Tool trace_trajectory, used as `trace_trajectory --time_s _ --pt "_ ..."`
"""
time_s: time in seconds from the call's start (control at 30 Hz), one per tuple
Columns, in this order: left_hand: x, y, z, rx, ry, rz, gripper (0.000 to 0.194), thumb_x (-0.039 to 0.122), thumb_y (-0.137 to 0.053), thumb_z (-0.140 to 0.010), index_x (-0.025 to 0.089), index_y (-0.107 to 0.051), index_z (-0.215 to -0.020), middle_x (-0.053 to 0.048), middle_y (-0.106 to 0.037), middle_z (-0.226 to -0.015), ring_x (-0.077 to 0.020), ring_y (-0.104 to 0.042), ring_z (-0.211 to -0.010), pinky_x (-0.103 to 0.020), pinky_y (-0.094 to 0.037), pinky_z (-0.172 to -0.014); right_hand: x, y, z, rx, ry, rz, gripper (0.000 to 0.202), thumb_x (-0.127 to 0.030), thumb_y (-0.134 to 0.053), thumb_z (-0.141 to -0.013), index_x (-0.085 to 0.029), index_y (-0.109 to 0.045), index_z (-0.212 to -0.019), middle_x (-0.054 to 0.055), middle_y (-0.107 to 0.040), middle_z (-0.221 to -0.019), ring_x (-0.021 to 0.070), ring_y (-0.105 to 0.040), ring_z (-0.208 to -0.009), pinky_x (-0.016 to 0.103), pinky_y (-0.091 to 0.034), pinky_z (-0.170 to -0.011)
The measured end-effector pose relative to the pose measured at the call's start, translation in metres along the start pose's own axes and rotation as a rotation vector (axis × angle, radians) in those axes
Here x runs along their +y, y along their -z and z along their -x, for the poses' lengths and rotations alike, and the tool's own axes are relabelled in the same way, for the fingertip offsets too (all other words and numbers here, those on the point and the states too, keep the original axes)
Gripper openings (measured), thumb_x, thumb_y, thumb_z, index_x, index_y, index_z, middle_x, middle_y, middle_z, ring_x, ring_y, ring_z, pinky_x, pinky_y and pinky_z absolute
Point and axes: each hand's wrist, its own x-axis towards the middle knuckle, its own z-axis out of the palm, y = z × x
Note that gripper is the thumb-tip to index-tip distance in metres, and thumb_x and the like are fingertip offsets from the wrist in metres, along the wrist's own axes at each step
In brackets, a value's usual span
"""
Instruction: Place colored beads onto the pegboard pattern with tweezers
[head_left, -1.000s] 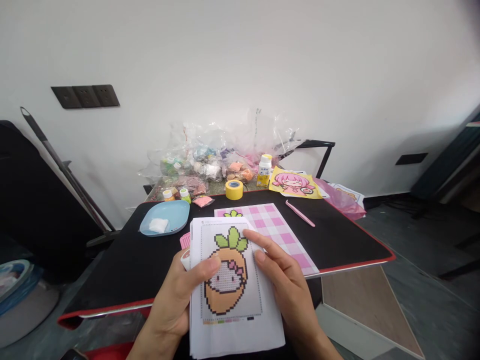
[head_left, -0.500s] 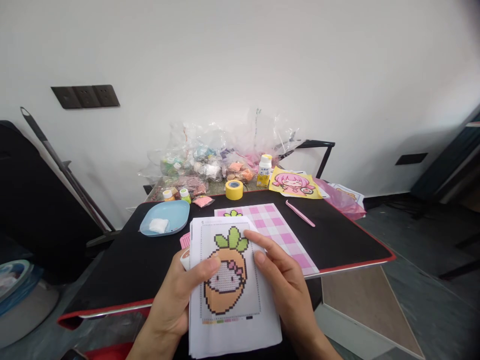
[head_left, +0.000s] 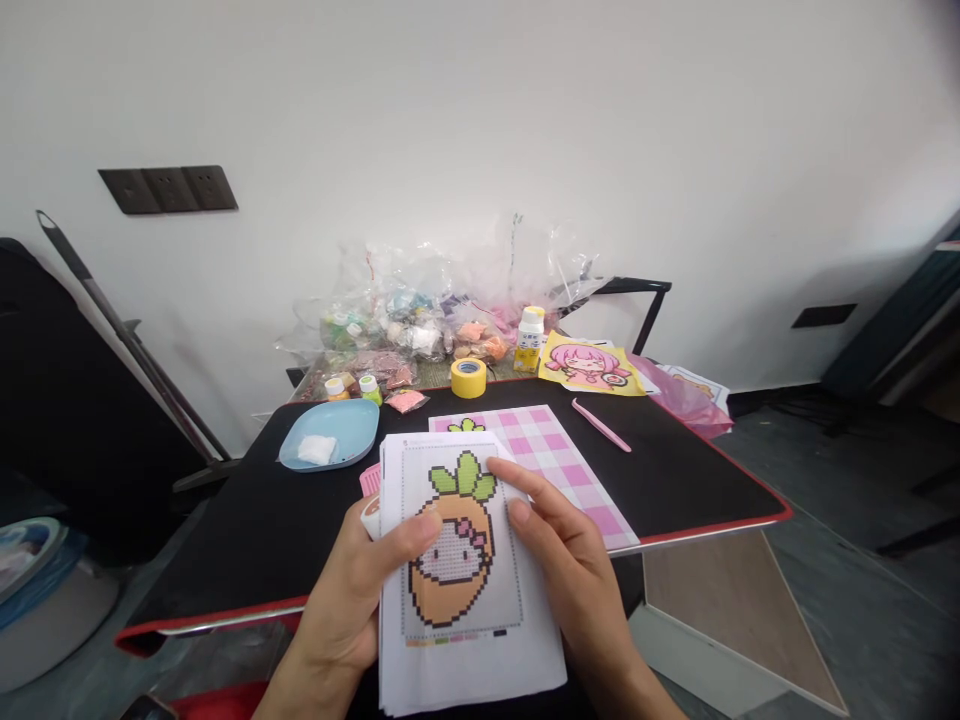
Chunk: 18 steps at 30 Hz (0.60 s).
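Paper stack point(head_left: 465, 600) up close, held over the near edge of the tabletop point(head_left: 247, 540), top sheet facing the wearer, presumably so its gridded carrot figure can be read.

Left hand point(head_left: 356, 575) pinches the stack: thumb flat on the print, fingers out of sight beneath, likely bearing the weight and keeping the pages together. Right hand point(head_left: 570, 540) half-curled, index and thumb tips over the far right part of the sheet, perhaps marking or steadying it; I cannot tell whether any finger grips from behind.

By the left knuckles, a white object with reddish marking point(head_left: 370, 515), mostly covered; cannot identify. Just beyond, a pink ridged piece point(head_left: 370, 480), also cut off by the paper.

Checked pink sheet point(head_left: 555, 470) lies flat, its lower left hidden by the stack; green leaves peek out at its far left corner. Pink hooked tool point(head_left: 601, 425) to its right, probably put there for easy reach.

Farther left, blue plate point(head_left: 352, 430) with a white packet point(head_left: 316, 449), contents unclear. Yellow tape roll point(head_left: 469, 378) stands beyond the checked sheet.

Farthest, clear bags point(head_left: 420, 335) heaped against the wall; glare blurs what they hold.
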Motion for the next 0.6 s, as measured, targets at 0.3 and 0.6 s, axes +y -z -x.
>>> trace_trajectory --time_s 0.3,0.6 --pt "0.0 0.003 -0.001 0.002 0.02 -0.014 0.023 0.02 -0.081 -0.07 0.014 -0.076 -0.092 -0.008 -0.079 -0.07 -0.0253 -0.075 -0.056 -0.033 -0.063 -0.055 0.003 0.004 -0.001 -0.041 0.034 0.074 0.032 -0.043 -0.063 -0.09 -0.035 -0.065 -0.12 0.001 -0.074 -0.102 0.0175 -0.07 -0.086 0.029 -0.058 -0.075" --pt "0.007 0.018 -0.009 0.058 -0.065 -0.224 0.041 0.04 -0.085 -0.065 0.016 -0.072 -0.096 -0.007 -0.074 -0.075 -0.0213 -0.069 -0.062 -0.03 -0.06 -0.06 0.002 0.015 -0.009 -0.151 0.115 0.327 0.048 -0.036 -0.068 -0.085 -0.033 -0.052 -0.13 0.005 -0.065 -0.124 0.0248 -0.064 -0.11 0.038 -0.056 -0.088"
